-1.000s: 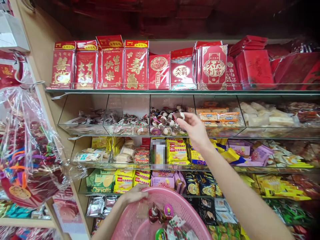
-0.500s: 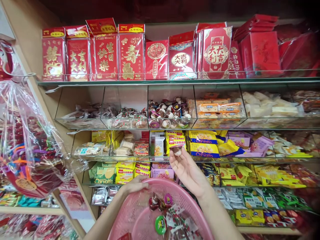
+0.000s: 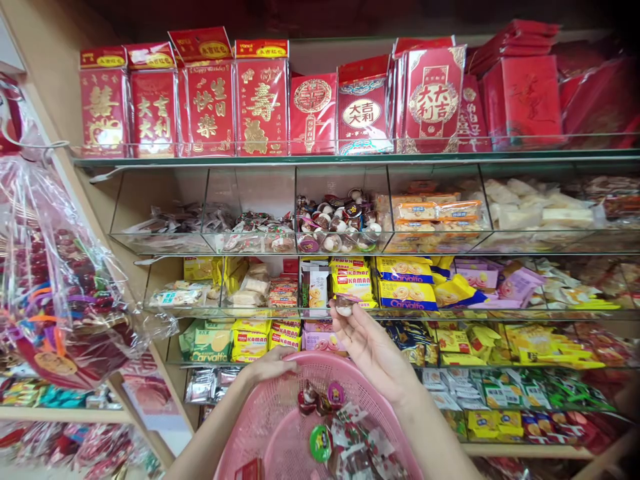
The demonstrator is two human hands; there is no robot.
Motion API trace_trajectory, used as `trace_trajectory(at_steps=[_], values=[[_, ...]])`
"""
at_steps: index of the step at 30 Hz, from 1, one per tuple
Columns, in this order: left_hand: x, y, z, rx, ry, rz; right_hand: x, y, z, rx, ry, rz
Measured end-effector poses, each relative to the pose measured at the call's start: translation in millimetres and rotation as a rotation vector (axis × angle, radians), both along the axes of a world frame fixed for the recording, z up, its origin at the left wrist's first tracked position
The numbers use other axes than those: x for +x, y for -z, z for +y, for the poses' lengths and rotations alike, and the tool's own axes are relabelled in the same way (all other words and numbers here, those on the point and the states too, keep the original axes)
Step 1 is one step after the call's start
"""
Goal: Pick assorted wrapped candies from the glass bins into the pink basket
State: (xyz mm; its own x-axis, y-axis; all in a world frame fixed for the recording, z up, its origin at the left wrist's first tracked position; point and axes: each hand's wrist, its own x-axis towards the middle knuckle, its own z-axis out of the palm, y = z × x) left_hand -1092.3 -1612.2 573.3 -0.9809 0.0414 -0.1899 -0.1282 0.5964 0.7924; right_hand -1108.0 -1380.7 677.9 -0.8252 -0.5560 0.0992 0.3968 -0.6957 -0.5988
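Note:
My left hand [image 3: 270, 365] is closed on the rim of a pink plastic basket [image 3: 245, 427] with small holes in its wall. Between the fingertips of my right hand [image 3: 367, 343] is a small brown-and-white candy cup [image 3: 344, 306], held just above the basket's far rim. Inside the basket lie a candy cup with a green lid [image 3: 321, 443], one with a purple lid [image 3: 336, 394], brown cups beside it and several clear-wrapped candies [image 3: 357, 440]. A red packet [image 3: 249, 469] shows at the lower left. More candy cups [image 3: 340, 223] fill a clear shelf compartment ahead.
Red envelopes [image 3: 257, 107] stand along the top glass shelf [image 3: 345, 159]. Clear dividers split the shelves below, with yellow Kaman packets [image 3: 351, 277], Carvalfo packets [image 3: 407, 297] and other wrapped snacks. A plastic-wrapped bundle [image 3: 55, 287] hangs at the left.
My right hand, with the candy cup, has moved slightly left and down toward the basket. The left hand still holds the rim; the view has shifted a little.

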Motion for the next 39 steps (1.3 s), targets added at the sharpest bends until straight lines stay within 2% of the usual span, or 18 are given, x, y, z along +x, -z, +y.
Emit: trace_trajectory(at_steps=[4, 7, 9, 12, 15, 17, 20, 22, 26, 30, 36, 39], values=[[0.7, 0.1, -0.5, -0.007, 0.001, 0.016, 5.6, 1.2, -2.3, 0.052, 0.080, 0.117], [2.0, 0.2, -1.5, -0.003, 0.021, 0.014, 2.3, 13.5, -7.3, 0.187, 0.119, 0.271], [3.0, 0.4, -2.3, 0.006, 0.018, 0.004, -4.4, 32.3, -12.4, 0.359, 0.108, 0.423], [4.6, 1.0, -3.3, 0.008, 0.017, 0.007, -15.8, 71.5, -18.5, 0.674, 0.074, 0.683], [6.2, 1.9, -4.3, 0.009, 0.032, 0.022, -21.9, 106.1, -16.2, 0.998, 0.111, 0.952], [7.2, 2.9, -5.0, 0.006, 0.030, 0.019, -23.3, 119.6, -10.4, 1.207, 0.149, 1.117], [8.3, 3.8, -5.5, 0.000, 0.032, 0.017, -26.0, 128.7, -1.5, 1.426, 0.164, 1.286], [8.4, 3.2, -4.7, -0.002, 0.036, 0.024, -29.1, 132.3, 0.9, 1.476, 0.136, 1.360], [7.5, 0.9, -1.4, 0.008, 0.027, 0.011, -33.0, 137.1, -5.5, 1.445, 0.046, 1.512], [6.5, 2.2, -1.0, 0.001, 0.011, 0.008, -31.1, 136.8, -17.9, 1.487, -0.013, 1.555], [7.1, 7.1, -4.8, 0.043, -0.002, 0.014, -28.3, 141.8, -25.5, 1.536, -0.016, 1.542], [7.2, 8.2, -5.7, 0.032, -0.005, 0.023, -29.5, 134.7, -23.7, 1.500, 0.040, 1.560]])
